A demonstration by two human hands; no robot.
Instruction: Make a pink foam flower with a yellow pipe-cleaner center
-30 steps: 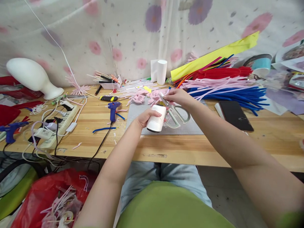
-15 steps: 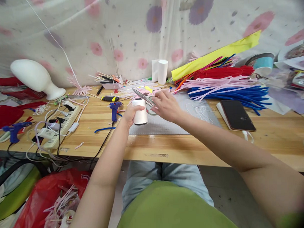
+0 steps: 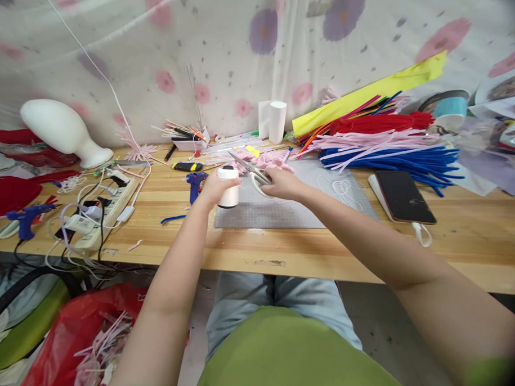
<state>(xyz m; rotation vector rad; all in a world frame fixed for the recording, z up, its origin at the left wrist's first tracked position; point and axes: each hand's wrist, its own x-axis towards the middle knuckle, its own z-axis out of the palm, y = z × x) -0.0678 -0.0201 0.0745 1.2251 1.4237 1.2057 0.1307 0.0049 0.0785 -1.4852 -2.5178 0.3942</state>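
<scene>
My left hand (image 3: 212,191) is wrapped round a spool of white thread (image 3: 228,195) with dark ends, held upright over the left part of the grey cutting mat (image 3: 290,214). To its right, my right hand (image 3: 283,184) grips a pair of scissors (image 3: 258,180) by the pale handles. The blades point up and left, passing just behind the spool's top. Pink fuzzy pieces (image 3: 275,159) lie beyond the scissors. A loop of white string (image 3: 344,190) rests on the right side of the mat.
Bundles of blue (image 3: 389,161) and red pipe cleaners (image 3: 382,123) lie back right, near a phone (image 3: 405,195). At left are a blue glue gun (image 3: 194,185), a utility knife (image 3: 187,166), a power strip (image 3: 107,210) with tangled cables and a white foam head (image 3: 63,130).
My left hand has moved left with the spool, apart from my right hand. The fingers of my right hand have closed further round the scissor handles.
</scene>
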